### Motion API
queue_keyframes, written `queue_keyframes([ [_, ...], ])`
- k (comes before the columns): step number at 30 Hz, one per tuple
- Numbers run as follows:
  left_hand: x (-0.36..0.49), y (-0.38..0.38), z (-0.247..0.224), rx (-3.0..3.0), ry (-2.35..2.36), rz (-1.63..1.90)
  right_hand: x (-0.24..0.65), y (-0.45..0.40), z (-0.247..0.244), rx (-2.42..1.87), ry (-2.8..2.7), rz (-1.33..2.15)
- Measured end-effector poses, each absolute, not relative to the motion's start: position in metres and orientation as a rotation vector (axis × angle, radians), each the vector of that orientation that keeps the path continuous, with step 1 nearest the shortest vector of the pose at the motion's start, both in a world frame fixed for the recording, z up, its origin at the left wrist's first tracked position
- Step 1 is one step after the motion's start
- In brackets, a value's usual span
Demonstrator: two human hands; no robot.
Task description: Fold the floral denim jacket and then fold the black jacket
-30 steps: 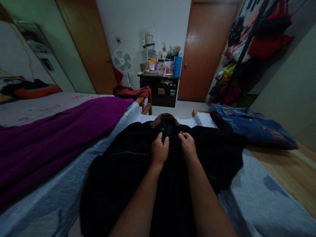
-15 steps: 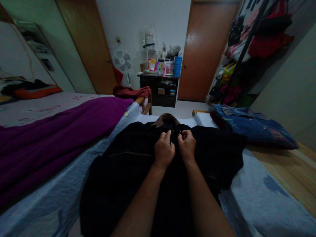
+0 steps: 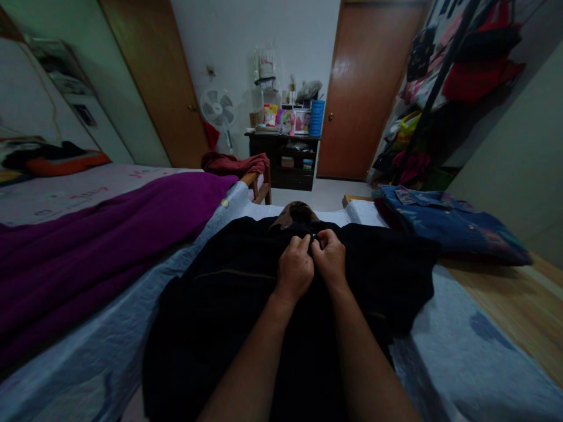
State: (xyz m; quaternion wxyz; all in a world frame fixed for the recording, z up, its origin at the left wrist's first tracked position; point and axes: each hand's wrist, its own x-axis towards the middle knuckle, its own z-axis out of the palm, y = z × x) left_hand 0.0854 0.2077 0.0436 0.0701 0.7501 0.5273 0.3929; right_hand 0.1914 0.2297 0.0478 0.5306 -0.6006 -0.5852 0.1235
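Observation:
A black jacket (image 3: pixel 237 299) with a brown collar (image 3: pixel 288 217) lies spread out on the bed, its collar pointing away from me. Just below the collar, my left hand (image 3: pixel 295 265) pinches the jacket's front edge. My right hand (image 3: pixel 329 255) is closed on the opposite front edge, right beside it. The fingertips of both hands meet at the middle of the front, where a small shiny spot shows, perhaps a snap or button. What exactly lies between the fingers is hidden.
A folded denim jacket (image 3: pixel 453 225) rests on the wooden board (image 3: pixel 505 293) at right. To the left spreads a purple blanket (image 3: pixel 118 234). Light blue bedding (image 3: pixel 475 346) lies beneath the black jacket. Farther off stand a white fan (image 3: pixel 219 110) and a dark cabinet (image 3: pixel 281 161).
Both hands have drawn together, bringing the two front edges of the black jacket to meet below the collar. The jacket otherwise lies as before.

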Motion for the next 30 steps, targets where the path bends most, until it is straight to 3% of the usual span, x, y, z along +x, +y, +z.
queue_keyframes([
  [15,0.085,0.211,0.039,2.278,1.629,1.13,0.195,0.229,0.05,-1.372,-1.571,0.191],
  [30,0.088,0.206,0.04,2.345,1.602,1.069,0.2,0.24,0.04,-1.346,-1.253,0.797],
])
